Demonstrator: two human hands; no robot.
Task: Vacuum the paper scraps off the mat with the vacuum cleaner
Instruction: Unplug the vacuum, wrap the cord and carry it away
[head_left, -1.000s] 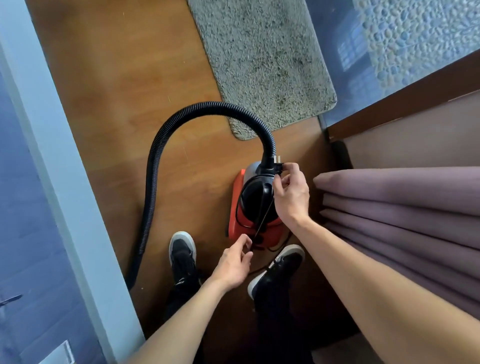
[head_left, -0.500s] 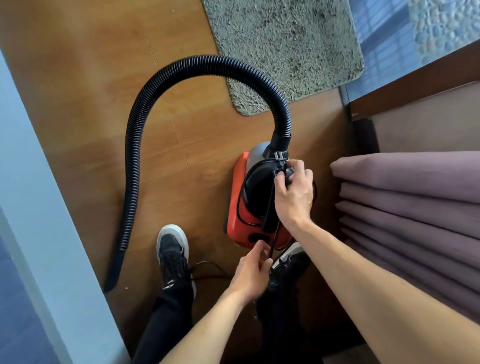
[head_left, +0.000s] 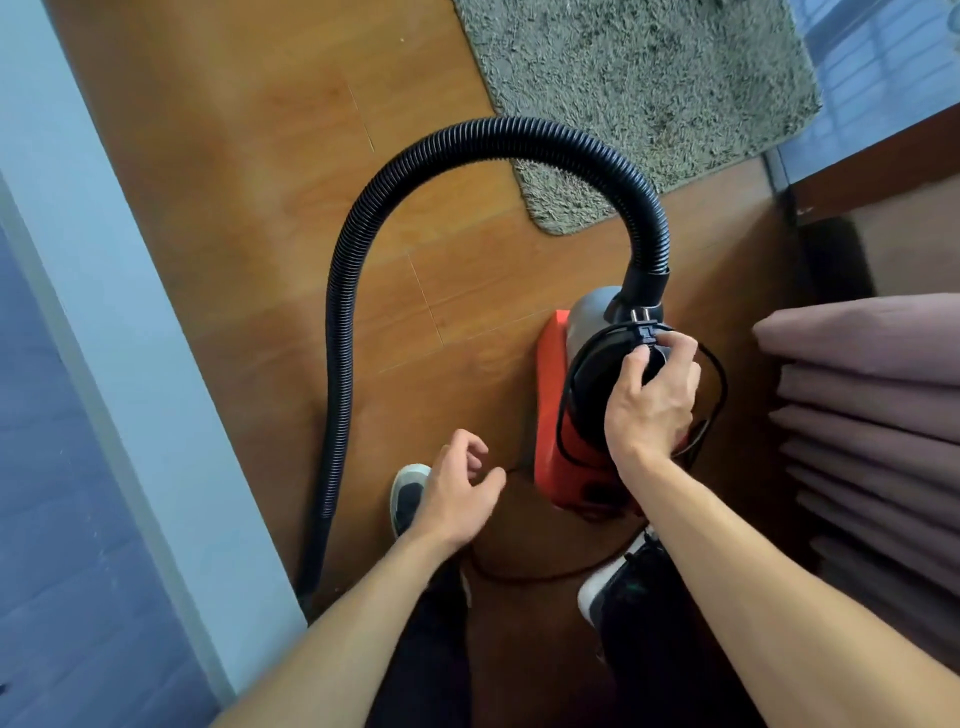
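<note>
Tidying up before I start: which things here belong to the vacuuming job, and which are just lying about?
Job: red and black canister vacuum cleaner; its black ribbed hose; thin black power cord, pinched by the right hand; grey-green shaggy mat.
Lying about: stack of folded mauve fabric; pale blue door frame.

We are finding open wooden floor (head_left: 249, 218) lying between the pale wall (head_left: 156, 389) and the vacuum cleaner (head_left: 553, 415). The black hose (head_left: 467, 145) is arching across it, mauve fabric folds (head_left: 872, 415) are crowding the right, and a cord (head_left: 519, 577) is trailing behind.
</note>
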